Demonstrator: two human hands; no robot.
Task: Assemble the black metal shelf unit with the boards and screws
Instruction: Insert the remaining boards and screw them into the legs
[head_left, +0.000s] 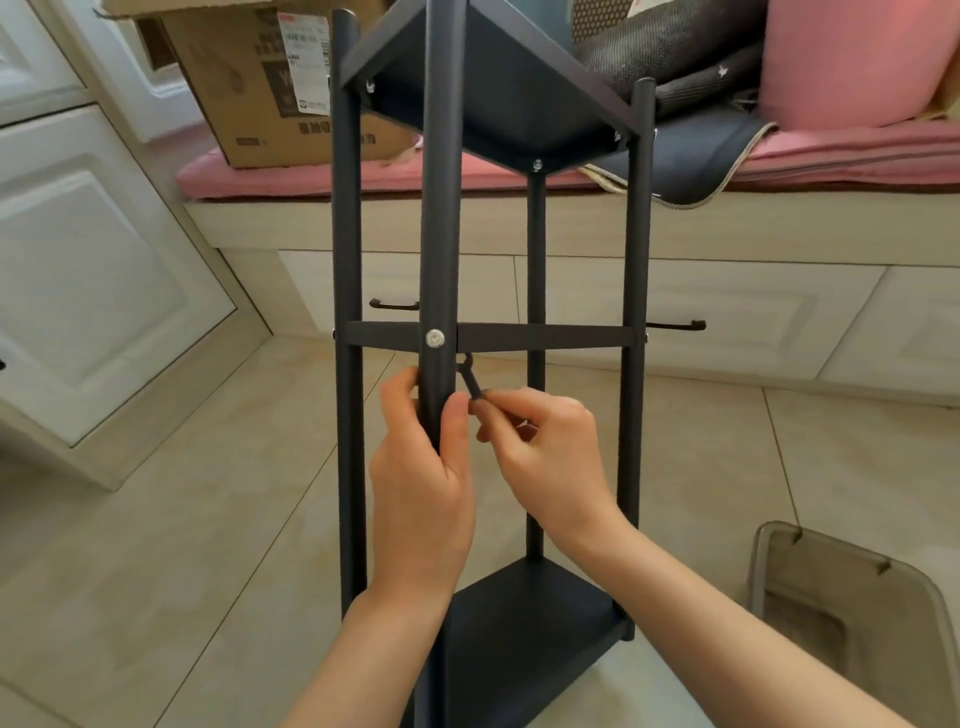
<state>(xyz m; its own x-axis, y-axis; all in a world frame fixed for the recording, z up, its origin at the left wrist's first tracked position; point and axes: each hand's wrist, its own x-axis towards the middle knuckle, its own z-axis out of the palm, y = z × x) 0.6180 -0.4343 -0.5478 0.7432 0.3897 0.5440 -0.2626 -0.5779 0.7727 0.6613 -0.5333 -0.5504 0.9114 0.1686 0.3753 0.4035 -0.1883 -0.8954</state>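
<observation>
The black metal shelf unit (540, 332) stands upright on the tiled floor, with a black board at its top (498, 88) and another at its bottom (524, 623). A silver screw (435, 339) sits in the near post where the middle crossbars meet it. My left hand (421, 483) grips that near post just below the screw. My right hand (545, 452) pinches a small black wrench (470, 378); its open end reaches up behind the post under the crossbar.
A cardboard box (249, 78) and pillows (841, 57) lie on a pink-cushioned bench (311, 176) with drawers behind the shelf. White cabinet doors (78, 270) stand at the left. A grey plastic bin (857, 613) sits on the floor at the right.
</observation>
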